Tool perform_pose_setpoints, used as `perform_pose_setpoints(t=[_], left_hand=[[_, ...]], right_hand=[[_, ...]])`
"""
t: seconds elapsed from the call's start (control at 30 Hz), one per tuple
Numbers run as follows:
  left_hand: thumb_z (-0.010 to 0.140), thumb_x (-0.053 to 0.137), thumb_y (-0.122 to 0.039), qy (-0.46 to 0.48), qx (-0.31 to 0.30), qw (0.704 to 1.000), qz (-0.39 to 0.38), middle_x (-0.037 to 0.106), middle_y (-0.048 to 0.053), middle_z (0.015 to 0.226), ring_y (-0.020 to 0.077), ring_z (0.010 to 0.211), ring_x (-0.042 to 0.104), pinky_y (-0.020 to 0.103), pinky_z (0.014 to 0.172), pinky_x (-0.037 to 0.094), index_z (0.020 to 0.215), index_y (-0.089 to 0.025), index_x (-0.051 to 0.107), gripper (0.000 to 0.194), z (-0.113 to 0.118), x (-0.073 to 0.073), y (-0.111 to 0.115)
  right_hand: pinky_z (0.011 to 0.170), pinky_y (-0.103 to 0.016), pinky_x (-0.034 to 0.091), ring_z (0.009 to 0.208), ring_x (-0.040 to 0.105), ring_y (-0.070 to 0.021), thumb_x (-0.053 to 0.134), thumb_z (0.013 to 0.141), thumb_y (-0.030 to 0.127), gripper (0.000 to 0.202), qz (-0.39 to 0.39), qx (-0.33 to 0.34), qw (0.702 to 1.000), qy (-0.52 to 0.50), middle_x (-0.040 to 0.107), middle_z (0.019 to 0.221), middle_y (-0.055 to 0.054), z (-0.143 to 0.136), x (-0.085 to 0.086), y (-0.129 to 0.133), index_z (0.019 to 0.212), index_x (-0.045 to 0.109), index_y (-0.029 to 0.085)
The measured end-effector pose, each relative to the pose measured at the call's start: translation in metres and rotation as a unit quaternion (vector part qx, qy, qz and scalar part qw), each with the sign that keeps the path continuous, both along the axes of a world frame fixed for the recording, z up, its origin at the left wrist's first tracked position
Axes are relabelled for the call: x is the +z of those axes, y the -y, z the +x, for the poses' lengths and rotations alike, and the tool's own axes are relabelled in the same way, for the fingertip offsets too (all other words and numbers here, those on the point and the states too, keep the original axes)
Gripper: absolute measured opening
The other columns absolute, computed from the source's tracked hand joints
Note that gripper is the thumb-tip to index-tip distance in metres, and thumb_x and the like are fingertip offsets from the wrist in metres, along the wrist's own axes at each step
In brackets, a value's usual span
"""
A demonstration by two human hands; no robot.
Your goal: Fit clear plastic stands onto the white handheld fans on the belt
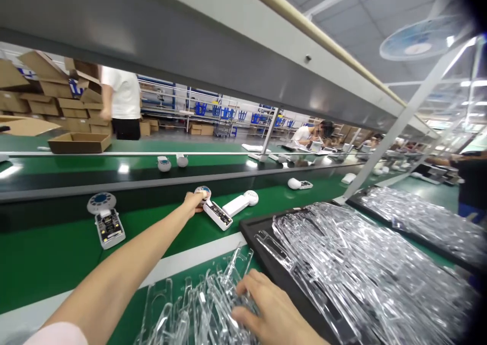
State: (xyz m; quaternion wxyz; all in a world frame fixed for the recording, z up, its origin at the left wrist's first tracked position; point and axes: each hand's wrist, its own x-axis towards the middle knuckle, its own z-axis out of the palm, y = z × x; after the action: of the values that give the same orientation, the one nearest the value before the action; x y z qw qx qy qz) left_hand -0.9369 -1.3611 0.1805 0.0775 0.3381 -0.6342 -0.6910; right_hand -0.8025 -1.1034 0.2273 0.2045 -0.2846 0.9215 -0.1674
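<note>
My left hand point(197, 202) reaches out over the green belt point(163, 233) and is closed on the round head of a white handheld device point(218, 215), whose open body shows a circuit board. Beside it lies a white device point(240, 203) with a smooth side up. Another opened device point(107, 218) rests farther left on the belt. At the lower middle my right hand point(270, 304) hovers at a heap of clear plastic frames point(205, 304), thumb and fingers apart. Whether its fingertips touch a frame I cannot tell.
A black tray point(262, 248) piled with clear plastic parts fills the right side, with a second tray point(357, 200) behind it. A slanted metal post point(395, 127) rises between them. A grey overhead beam point(213, 45) crosses above. Co-workers point(124, 99) are across the line, near a cardboard box point(79, 143).
</note>
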Motion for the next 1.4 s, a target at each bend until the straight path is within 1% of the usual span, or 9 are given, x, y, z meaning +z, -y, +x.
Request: perform_pose_setpoints(t=[0.17, 0.37, 0.5, 0.73, 1.0, 1.13, 1.23, 1.33, 1.4], left_hand=[[0.060, 0.079, -0.019, -0.166, 0.038, 0.985, -0.016, 0.063, 0.009, 0.096, 0.0158, 0.075, 0.062, 0.028, 0.067, 0.050, 0.107, -0.014, 0.051, 0.055, 0.022, 0.026, -0.002], [0.051, 0.082, -0.031, -0.290, 0.021, 0.957, -0.011, 0.063, 0.002, 0.085, 0.0140, 0.072, 0.059, 0.025, 0.066, 0.047, 0.095, -0.016, 0.056, 0.053, 0.066, 0.076, -0.002], [0.052, 0.081, -0.035, -0.305, -0.017, 0.951, 0.038, 0.063, 0.002, 0.084, 0.0157, 0.070, 0.062, 0.026, 0.060, 0.048, 0.097, -0.017, 0.053, 0.056, 0.105, 0.098, -0.007], [0.061, 0.080, -0.034, -0.288, -0.087, 0.952, 0.055, 0.065, 0.002, 0.093, 0.0180, 0.079, 0.066, 0.024, 0.060, 0.050, 0.104, -0.021, 0.052, 0.053, 0.144, 0.102, -0.003], [0.063, 0.080, -0.033, -0.295, -0.099, 0.949, 0.053, 0.065, 0.002, 0.093, 0.0170, 0.078, 0.066, 0.024, 0.062, 0.049, 0.103, -0.020, 0.052, 0.050, 0.160, 0.106, 0.007], [0.060, 0.081, -0.034, -0.299, -0.080, 0.949, 0.053, 0.065, 0.003, 0.093, 0.0183, 0.077, 0.066, 0.025, 0.062, 0.049, 0.101, -0.020, 0.053, 0.052, 0.165, 0.108, 0.014], [0.058, 0.082, -0.036, -0.305, -0.064, 0.949, 0.052, 0.065, 0.003, 0.093, 0.0189, 0.076, 0.066, 0.025, 0.059, 0.047, 0.101, -0.020, 0.053, 0.054, 0.167, 0.109, 0.022], [0.058, 0.081, -0.036, -0.310, -0.046, 0.948, 0.050, 0.065, 0.003, 0.092, 0.0188, 0.076, 0.066, 0.024, 0.058, 0.047, 0.102, -0.020, 0.053, 0.055, 0.168, 0.110, 0.029], [0.057, 0.082, -0.035, -0.320, -0.020, 0.946, 0.049, 0.064, 0.002, 0.091, 0.0179, 0.075, 0.065, 0.024, 0.059, 0.047, 0.101, -0.019, 0.052, 0.056, 0.170, 0.111, 0.033]], right_hand=[[0.064, -0.025, 0.035, 0.067, 0.052, -0.0140, 0.045, 0.081, 0.017, 0.011, -0.145, -0.029, 0.989, 0.028, 0.058, 0.070, 0.001, -0.005, 0.000, 0.004, 0.081, 0.056, 0.021], [0.064, -0.029, 0.035, 0.064, 0.047, -0.0163, 0.031, 0.092, 0.039, 0.042, -0.280, -0.051, 0.958, -0.021, 0.051, 0.068, 0.001, -0.019, 0.007, 0.011, 0.125, 0.052, 0.024], [0.056, -0.026, 0.031, 0.057, 0.037, -0.0139, 0.032, 0.091, 0.043, 0.049, -0.374, -0.073, 0.922, 0.064, 0.040, 0.063, 0.003, -0.022, 0.015, 0.026, 0.133, 0.046, 0.022], [0.051, -0.024, 0.026, 0.052, 0.028, -0.0106, 0.034, 0.085, 0.031, 0.054, -0.409, -0.015, 0.903, 0.132, 0.040, 0.063, 0.004, -0.009, 0.030, 0.044, 0.135, 0.045, 0.012], [0.055, -0.026, 0.033, 0.048, 0.033, -0.0123, 0.032, 0.086, 0.030, 0.055, -0.364, 0.007, 0.924, 0.115, 0.038, 0.047, 0.007, 0.009, 0.046, 0.056, 0.133, 0.049, 0.007], [0.069, -0.029, 0.039, 0.050, 0.041, -0.0129, 0.029, 0.089, 0.034, 0.048, -0.344, 0.046, 0.932, 0.099, 0.037, 0.043, 0.005, 0.012, 0.054, 0.062, 0.091, 0.072, 0.013], [0.066, -0.030, 0.040, 0.045, 0.039, -0.0127, 0.023, 0.092, 0.051, 0.065, -0.322, 0.045, 0.940, 0.100, 0.033, 0.039, 0.003, 0.010, 0.055, 0.068, 0.056, 0.066, 0.017], [0.057, -0.029, 0.034, 0.044, 0.033, -0.0120, 0.020, 0.089, 0.064, 0.073, -0.285, 0.037, 0.951, 0.112, 0.033, 0.040, 0.003, 0.003, 0.054, 0.076, 0.063, 0.068, 0.015], [0.057, -0.027, 0.032, 0.049, 0.033, -0.0117, 0.033, 0.087, 0.065, 0.063, -0.267, 0.065, 0.956, 0.098, 0.036, 0.049, 0.005, -0.002, 0.054, 0.081, 0.087, 0.069, 0.013]])
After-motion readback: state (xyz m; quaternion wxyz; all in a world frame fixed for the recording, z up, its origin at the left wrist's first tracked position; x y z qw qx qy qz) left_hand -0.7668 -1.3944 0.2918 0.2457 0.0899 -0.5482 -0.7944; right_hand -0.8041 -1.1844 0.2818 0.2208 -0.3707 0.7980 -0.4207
